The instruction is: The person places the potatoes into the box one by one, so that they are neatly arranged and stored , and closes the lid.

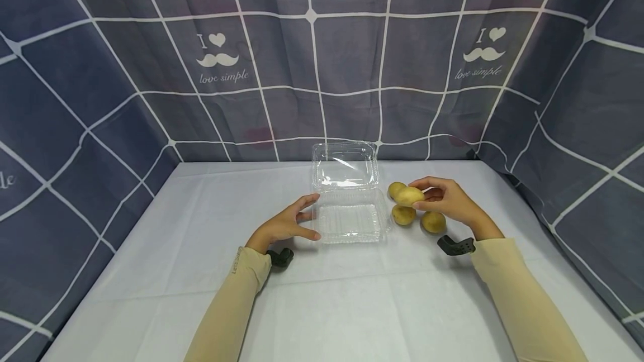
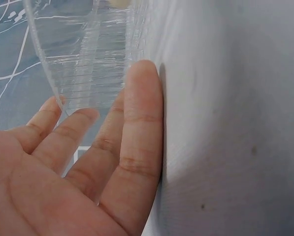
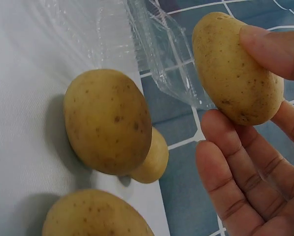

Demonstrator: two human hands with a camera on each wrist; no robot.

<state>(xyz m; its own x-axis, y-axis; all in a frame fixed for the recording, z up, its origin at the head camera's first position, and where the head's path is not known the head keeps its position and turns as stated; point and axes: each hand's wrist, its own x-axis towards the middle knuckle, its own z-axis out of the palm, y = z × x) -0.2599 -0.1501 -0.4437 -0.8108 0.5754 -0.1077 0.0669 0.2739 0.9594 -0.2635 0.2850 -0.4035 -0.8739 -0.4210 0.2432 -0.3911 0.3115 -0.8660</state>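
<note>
My right hand (image 1: 440,200) pinches a yellow-brown potato (image 3: 238,69) between thumb and fingers, raised above the cloth. Below it lie three more potatoes: a front-left one (image 1: 403,215), a front-right one (image 1: 433,222) and one at the back (image 1: 395,187), partly hidden by the held potato. To their left stands a clear plastic clamshell box (image 1: 352,225), its lid (image 1: 345,167) swung up behind. My left hand (image 1: 289,222) is spread at the box's left side. In the left wrist view its fingertips (image 2: 144,73) lie against or very near the ribbed plastic wall.
A white cloth (image 1: 201,295) covers the table. Dark checked curtains (image 1: 282,60) close off the back and both sides. A black wrist device (image 1: 456,245) sits at the right cuff, another black device (image 1: 280,257) at the left.
</note>
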